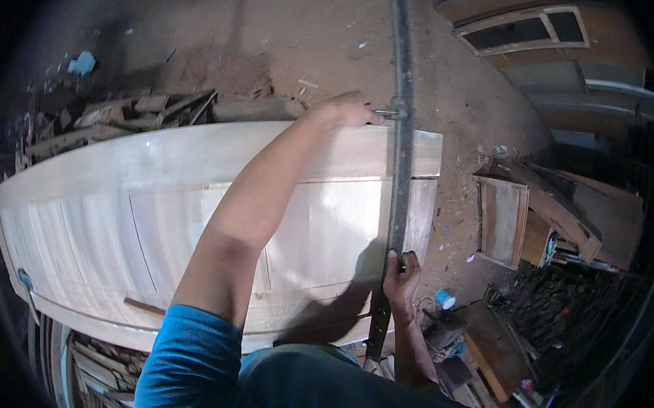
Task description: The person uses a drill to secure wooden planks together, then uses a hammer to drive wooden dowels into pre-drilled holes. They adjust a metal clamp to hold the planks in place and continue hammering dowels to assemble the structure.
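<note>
Woodworking shop, wooden panel (175, 232), bar clamp (404, 157), offcuts (137, 114)

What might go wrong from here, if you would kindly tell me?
The metal bar crosses the pale wooden panel and juts past its far edge, so it might tip or scratch the wood if the right grip loosened.

Fingers of the left grip, close to the bar's metal fitting, could get pinched.

Scrap wood lies beyond the panel's far edge, a possible trip hazard.
</note>
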Action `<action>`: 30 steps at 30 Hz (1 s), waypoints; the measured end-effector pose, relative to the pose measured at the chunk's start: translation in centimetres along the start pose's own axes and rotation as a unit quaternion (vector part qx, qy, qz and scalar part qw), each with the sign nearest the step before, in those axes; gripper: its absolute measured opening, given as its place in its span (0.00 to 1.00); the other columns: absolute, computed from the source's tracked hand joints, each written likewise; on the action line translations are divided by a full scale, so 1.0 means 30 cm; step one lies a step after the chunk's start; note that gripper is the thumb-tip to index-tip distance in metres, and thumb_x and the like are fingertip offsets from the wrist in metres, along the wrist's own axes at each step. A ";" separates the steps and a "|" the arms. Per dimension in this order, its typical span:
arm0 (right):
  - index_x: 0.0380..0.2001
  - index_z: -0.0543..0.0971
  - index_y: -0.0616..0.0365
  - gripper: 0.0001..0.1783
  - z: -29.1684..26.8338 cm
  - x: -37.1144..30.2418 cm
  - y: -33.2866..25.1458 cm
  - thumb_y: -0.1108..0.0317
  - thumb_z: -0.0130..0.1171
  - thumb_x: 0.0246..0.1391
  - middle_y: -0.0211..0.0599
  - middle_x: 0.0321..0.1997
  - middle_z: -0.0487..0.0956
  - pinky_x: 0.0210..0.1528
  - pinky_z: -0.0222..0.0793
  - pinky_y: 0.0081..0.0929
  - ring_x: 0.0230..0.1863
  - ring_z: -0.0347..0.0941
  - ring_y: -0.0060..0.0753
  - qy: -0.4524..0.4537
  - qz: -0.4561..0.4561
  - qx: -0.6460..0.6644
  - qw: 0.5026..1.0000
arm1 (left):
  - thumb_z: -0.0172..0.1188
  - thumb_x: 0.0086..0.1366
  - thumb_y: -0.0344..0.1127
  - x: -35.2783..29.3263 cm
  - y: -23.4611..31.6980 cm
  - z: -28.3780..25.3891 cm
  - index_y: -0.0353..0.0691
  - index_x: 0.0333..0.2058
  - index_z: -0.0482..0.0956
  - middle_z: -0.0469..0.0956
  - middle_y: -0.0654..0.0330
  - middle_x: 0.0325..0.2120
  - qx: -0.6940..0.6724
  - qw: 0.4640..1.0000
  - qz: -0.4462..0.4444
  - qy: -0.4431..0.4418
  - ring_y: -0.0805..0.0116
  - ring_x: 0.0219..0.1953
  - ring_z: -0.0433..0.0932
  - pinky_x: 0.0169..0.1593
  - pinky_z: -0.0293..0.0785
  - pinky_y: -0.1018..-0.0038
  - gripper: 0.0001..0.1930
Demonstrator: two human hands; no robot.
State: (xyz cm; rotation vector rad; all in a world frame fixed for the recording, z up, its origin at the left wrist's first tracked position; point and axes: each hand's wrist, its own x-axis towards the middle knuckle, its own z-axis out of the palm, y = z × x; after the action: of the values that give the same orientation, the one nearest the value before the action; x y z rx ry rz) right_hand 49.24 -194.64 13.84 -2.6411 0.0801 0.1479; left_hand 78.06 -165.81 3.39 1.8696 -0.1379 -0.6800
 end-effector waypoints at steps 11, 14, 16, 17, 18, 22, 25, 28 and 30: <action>0.26 0.71 0.64 0.10 -0.010 0.027 -0.055 0.76 0.61 0.60 0.49 0.25 0.72 0.30 0.63 0.43 0.26 0.69 0.50 0.007 -0.046 0.031 0.998 | 0.74 0.56 0.45 -0.029 0.016 -0.014 0.38 0.40 0.86 0.85 0.57 0.39 -0.112 0.993 -0.046 0.011 0.64 0.44 0.80 0.51 0.72 0.70 0.19; 0.26 0.71 0.65 0.11 -0.001 0.019 -0.042 0.76 0.61 0.60 0.49 0.25 0.72 0.30 0.63 0.44 0.27 0.70 0.52 0.011 -0.038 0.040 0.998 | 0.74 0.56 0.43 -0.060 0.052 -0.022 0.36 0.42 0.85 0.85 0.56 0.40 -0.108 0.993 -0.037 0.015 0.64 0.45 0.80 0.52 0.72 0.70 0.19; 0.26 0.71 0.65 0.11 -0.013 0.025 -0.062 0.76 0.61 0.60 0.50 0.25 0.72 0.30 0.63 0.44 0.27 0.70 0.52 0.010 -0.042 0.040 0.998 | 0.75 0.56 0.41 -0.052 0.044 -0.016 0.36 0.42 0.85 0.85 0.56 0.39 -0.152 0.988 -0.038 0.012 0.65 0.44 0.80 0.51 0.72 0.71 0.19; 0.26 0.71 0.65 0.11 -0.017 0.029 -0.068 0.76 0.61 0.60 0.50 0.25 0.72 0.30 0.63 0.44 0.27 0.70 0.52 0.008 -0.044 0.040 0.998 | 0.75 0.55 0.41 -0.050 0.037 -0.014 0.35 0.42 0.84 0.85 0.56 0.39 -0.175 0.984 -0.039 0.011 0.65 0.44 0.80 0.51 0.72 0.71 0.19; 0.26 0.71 0.65 0.11 -0.016 0.030 -0.068 0.76 0.61 0.60 0.50 0.25 0.72 0.30 0.63 0.44 0.27 0.70 0.51 0.010 -0.047 0.038 0.998 | 0.74 0.56 0.40 -0.046 0.029 -0.016 0.33 0.45 0.82 0.84 0.55 0.42 -0.197 0.979 -0.047 -0.004 0.65 0.47 0.79 0.54 0.70 0.71 0.22; 0.26 0.71 0.66 0.12 -0.009 0.027 -0.047 0.74 0.60 0.61 0.51 0.25 0.72 0.30 0.62 0.45 0.26 0.69 0.51 0.008 -0.037 0.021 0.999 | 0.74 0.57 0.39 -0.040 0.035 -0.020 0.30 0.52 0.78 0.82 0.53 0.48 -0.221 0.973 -0.057 -0.037 0.64 0.53 0.76 0.59 0.68 0.72 0.28; 0.26 0.71 0.67 0.12 -0.014 0.030 -0.072 0.73 0.60 0.62 0.52 0.25 0.72 0.29 0.62 0.45 0.25 0.70 0.52 0.000 -0.009 0.012 1.000 | 0.75 0.54 0.39 -0.029 0.027 -0.013 0.33 0.44 0.82 0.83 0.55 0.41 -0.205 0.977 -0.059 -0.014 0.66 0.46 0.77 0.51 0.71 0.70 0.22; 0.28 0.72 0.67 0.10 -0.015 0.039 -0.069 0.74 0.59 0.62 0.53 0.27 0.73 0.32 0.64 0.46 0.28 0.70 0.55 -0.014 -0.020 -0.004 1.000 | 0.75 0.54 0.41 -0.008 0.009 -0.010 0.31 0.50 0.79 0.82 0.53 0.43 -0.177 0.983 -0.048 -0.005 0.63 0.50 0.77 0.53 0.71 0.69 0.28; 0.29 0.73 0.67 0.09 -0.005 0.031 -0.049 0.74 0.58 0.62 0.53 0.28 0.73 0.33 0.65 0.47 0.30 0.71 0.56 -0.014 -0.024 0.000 1.000 | 0.75 0.55 0.42 -0.010 0.014 -0.007 0.30 0.55 0.76 0.82 0.52 0.46 -0.139 0.989 -0.046 -0.003 0.62 0.52 0.77 0.55 0.71 0.68 0.33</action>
State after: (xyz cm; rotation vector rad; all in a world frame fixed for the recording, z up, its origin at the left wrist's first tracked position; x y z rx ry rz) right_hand 50.28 -193.43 14.55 -2.6385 0.0080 0.1696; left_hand 78.02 -165.67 3.94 1.6142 0.0396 -0.7288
